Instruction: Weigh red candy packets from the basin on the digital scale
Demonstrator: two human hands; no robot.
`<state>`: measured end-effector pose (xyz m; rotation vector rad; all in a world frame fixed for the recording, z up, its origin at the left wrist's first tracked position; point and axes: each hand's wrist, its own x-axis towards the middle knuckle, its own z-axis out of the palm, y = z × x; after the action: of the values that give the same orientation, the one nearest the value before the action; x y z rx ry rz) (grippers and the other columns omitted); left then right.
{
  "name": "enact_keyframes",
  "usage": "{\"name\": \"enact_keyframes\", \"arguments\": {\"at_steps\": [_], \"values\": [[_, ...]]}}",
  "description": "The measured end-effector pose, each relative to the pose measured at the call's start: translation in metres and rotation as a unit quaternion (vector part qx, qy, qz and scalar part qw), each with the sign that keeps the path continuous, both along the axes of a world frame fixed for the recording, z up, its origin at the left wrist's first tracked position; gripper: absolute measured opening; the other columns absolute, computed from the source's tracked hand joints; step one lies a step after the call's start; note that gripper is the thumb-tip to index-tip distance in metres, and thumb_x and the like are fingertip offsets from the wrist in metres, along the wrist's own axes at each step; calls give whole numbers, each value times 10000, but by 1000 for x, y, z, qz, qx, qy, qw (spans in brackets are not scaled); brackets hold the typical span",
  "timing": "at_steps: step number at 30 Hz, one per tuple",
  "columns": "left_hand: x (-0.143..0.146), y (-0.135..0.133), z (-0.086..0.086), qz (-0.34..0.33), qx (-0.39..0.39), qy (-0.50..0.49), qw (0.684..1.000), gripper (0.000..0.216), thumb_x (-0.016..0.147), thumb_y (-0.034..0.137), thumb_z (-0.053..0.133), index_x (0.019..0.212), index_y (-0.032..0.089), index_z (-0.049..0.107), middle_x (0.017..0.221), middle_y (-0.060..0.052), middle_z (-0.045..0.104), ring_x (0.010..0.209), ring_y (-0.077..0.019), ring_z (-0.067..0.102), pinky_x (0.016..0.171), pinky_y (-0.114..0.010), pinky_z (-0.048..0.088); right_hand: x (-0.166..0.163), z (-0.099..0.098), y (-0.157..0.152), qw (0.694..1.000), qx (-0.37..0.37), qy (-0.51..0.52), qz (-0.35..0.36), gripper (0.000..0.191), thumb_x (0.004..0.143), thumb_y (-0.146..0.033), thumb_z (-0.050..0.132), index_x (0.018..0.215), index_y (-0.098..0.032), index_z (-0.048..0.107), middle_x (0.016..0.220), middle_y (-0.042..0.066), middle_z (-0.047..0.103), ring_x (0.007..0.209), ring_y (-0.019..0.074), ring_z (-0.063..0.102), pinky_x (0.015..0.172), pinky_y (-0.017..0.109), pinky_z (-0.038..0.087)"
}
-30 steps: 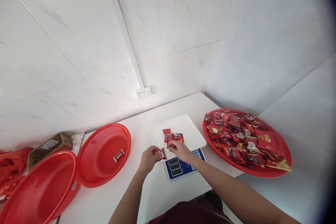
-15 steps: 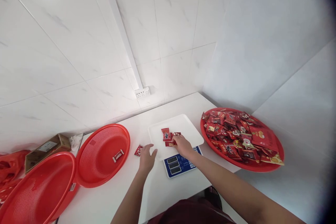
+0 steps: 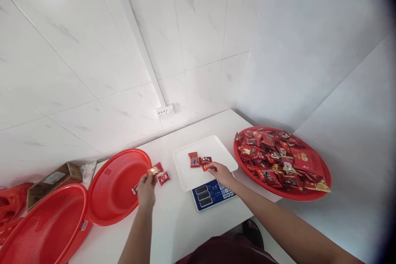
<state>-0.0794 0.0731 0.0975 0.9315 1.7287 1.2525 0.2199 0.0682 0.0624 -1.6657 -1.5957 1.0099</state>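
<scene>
My left hand [image 3: 146, 187] is closed on a red and gold candy packet [image 3: 155, 168], held over the right rim of a red plastic basket [image 3: 102, 179]. Just beside it, another small red packet [image 3: 163, 177] lies on the table. The fingers of my right hand [image 3: 220, 172] pinch the edge of a red packet [image 3: 205, 167] at the white tray [image 3: 185, 181] of a scale. Two more packets lie on that tray, a red one with dark lettering [image 3: 194, 159] and a darker red one [image 3: 205, 159]. The scale's blue panel [image 3: 213, 193] shows in front.
A red basin [image 3: 239, 161] heaped with wrapped candies stands at the right. A second red basket [image 3: 82, 210], a cardboard box [image 3: 66, 171] and red plastic bags [image 3: 12, 202] are at the left. A wall socket [image 3: 165, 110] sits behind the white table [image 3: 179, 231].
My left hand has moved left from the tray's edge to the basket and now holds a packet. My right hand has drawn slightly back, with the packet at its fingertips shifted a little right.
</scene>
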Motion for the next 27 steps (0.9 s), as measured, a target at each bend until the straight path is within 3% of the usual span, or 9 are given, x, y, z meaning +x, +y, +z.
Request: {"name": "enact_keyframes", "arguments": {"at_steps": [2, 4, 8, 13, 16, 19, 22, 24, 27], "values": [[-24, 3, 4, 35, -5, 27, 999, 336, 874, 426, 327, 1056, 186, 476, 913, -89, 620, 783, -150, 635, 733, -305, 528, 6, 0, 2, 998, 11, -58, -6, 208, 791, -263, 476, 923, -184, 617, 951, 54, 647, 888, 195, 588, 791, 313, 435], [-31, 4, -1, 27, -24, 67, 997, 372, 896, 402, 261, 1138, 173, 426, 911, -107, 622, 765, -163, 644, 708, -331, 533, 7, 0, 4, 991, 32, -127, -1, 242, 792, -249, 491, 991, -187, 613, 1037, 73, 613, 985, 213, 547, 827, 315, 418], [-8, 5, -33, -92, -69, 184, 976, 286, 823, 286, 446, 1072, 160, 510, 955, -108, 639, 889, -207, 623, 809, -377, 486, 0, 0, 7, 974, 34, -222, 21, 326, 789, -216, 511, 1106, -224, 589, 1146, 80, 548, 1088, 238, 470, 825, 306, 407], [7, 21, -67, -212, -115, 334, 911, 435, 698, 64, 497, 1122, 153, 533, 1270, -160, 500, 1266, -258, 357, 1003, -401, 303, -4, -3, 10, 962, 28, -267, 54, 356, 796, -172, 487, 1139, -216, 570, 1142, 91, 538, 1065, 250, 460, 826, 327, 399], [1, 30, -77, -257, -133, 399, 870, 464, 715, 75, 485, 1167, 172, 526, 1193, -142, 536, 1234, -265, 383, 986, -389, 301, -2, -4, 12, 958, 25, -280, 53, 295, 782, -149, 495, 1056, -196, 593, 1094, 95, 555, 1027, 244, 471, 827, 323, 389], [-2, 29, -84, -287, -142, 442, 838, 412, 745, 119, 479, 1141, 203, 553, 1034, -100, 573, 1060, -243, 503, 867, -341, 387, 1, -5, 13, 960, 24, -276, 49, 220, 780, -166, 507, 982, -191, 590, 1051, 87, 579, 988, 238, 478, 822, 319, 377], [-1, 14, -82, -285, -136, 464, 828, 372, 757, 146, 472, 1110, 219, 563, 996, -80, 544, 926, -210, 535, 712, -283, 429, 3, -5, 13, 964, 24, -261, 44, 181, 760, -168, 518, 929, -189, 578, 1002, 78, 596, 967, 231, 476, 796, 311, 370], [-4, 0, -71, -266, -115, 471, 833, 357, 797, 185, 437, 1136, 222, 541, 1023, -80, 510, 922, -195, 526, 679, -263, 428, 5, -3, 12, 968, 26, -245, 45, 180, 736, -148, 518, 903, -192, 567, 982, 64, 595, 961, 219, 479, 769, 294, 368], [-22, -14, -42, -136, -14, 511, 849, 321, 834, 268, 422, 1122, 221, 555, 1038, -83, 479, 959, -200, 504, 724, -273, 427, 7, 2, 12, 976, 15, -216, 37, 173, 716, -146, 522, 878, -198, 553, 974, 47, 589, 946, 200, 496, 729, 271, 364]]}}
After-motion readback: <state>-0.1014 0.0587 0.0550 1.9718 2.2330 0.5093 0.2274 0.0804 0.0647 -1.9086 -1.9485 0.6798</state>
